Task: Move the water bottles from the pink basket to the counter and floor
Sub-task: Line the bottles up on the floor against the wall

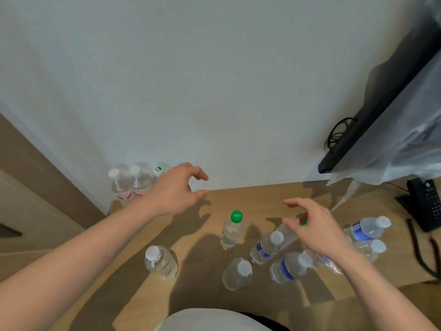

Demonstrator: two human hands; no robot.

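Several clear water bottles stand on the wooden counter (262, 194). One with a green cap (232, 229) is in the middle, and white-capped bottles (161, 261) stand around it, some with blue labels (365, 229). My left hand (177, 187) hovers above the counter's far left, fingers apart and empty. My right hand (312, 223) hangs open just over a second green-capped bottle (301, 219), mostly hiding it. More bottles with red labels (126, 185) stand lower down by the wall, beyond the counter's left end. The pink basket is out of view.
A black flat screen (372, 120) draped in clear plastic leans at the right, with cables behind it. A black desk phone (427, 201) and its coiled cord lie at the counter's right end. A white wall backs the counter.
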